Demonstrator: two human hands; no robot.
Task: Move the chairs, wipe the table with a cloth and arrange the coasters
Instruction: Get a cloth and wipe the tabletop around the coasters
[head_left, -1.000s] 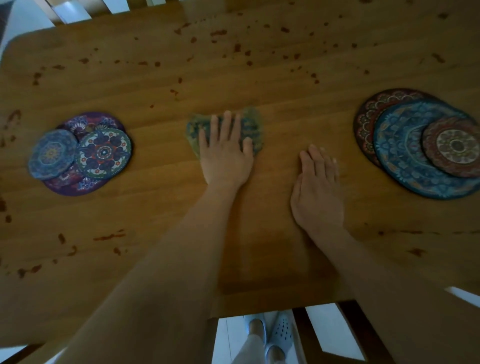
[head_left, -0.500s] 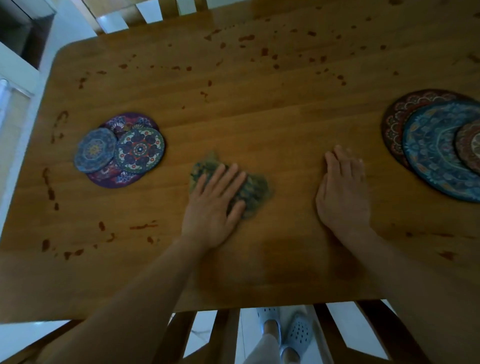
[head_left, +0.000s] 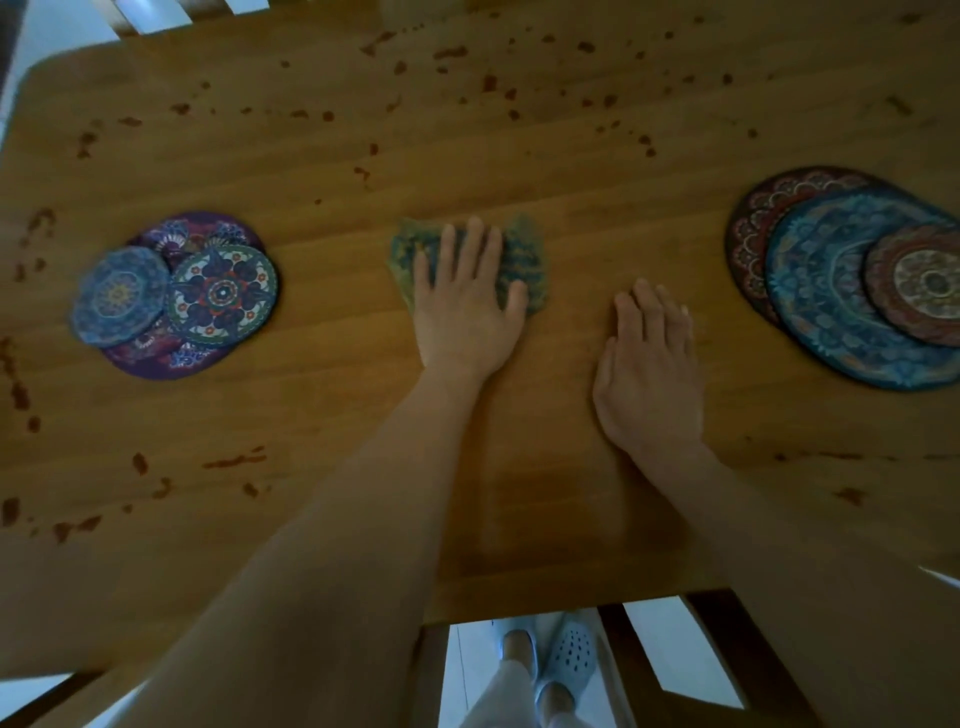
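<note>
One-handed, pins cloth (head_left: 525, 257) under straight, spread fingers (head_left: 474, 244) of left hand (head_left: 465, 312), stains (head_left: 489, 82) ahead and leftward; rests right hand (head_left: 649, 374) flat alongside.

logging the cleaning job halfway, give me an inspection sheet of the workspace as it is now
surface: wooden table, reddish-brown spots over the far part and left side; the near middle looks free of them
job's things: green cloth mid-table; left pile of coasters, two small ones on a purple mat; right pile of coasters, three overlapping
clutter: nothing seen
hands: left hand flat, pressing the cloth; right hand flat on bare table
cables: nothing seen
surroundings: chair frame below the near edge, slats at the far edge, feet in slippers on a pale floor
</note>
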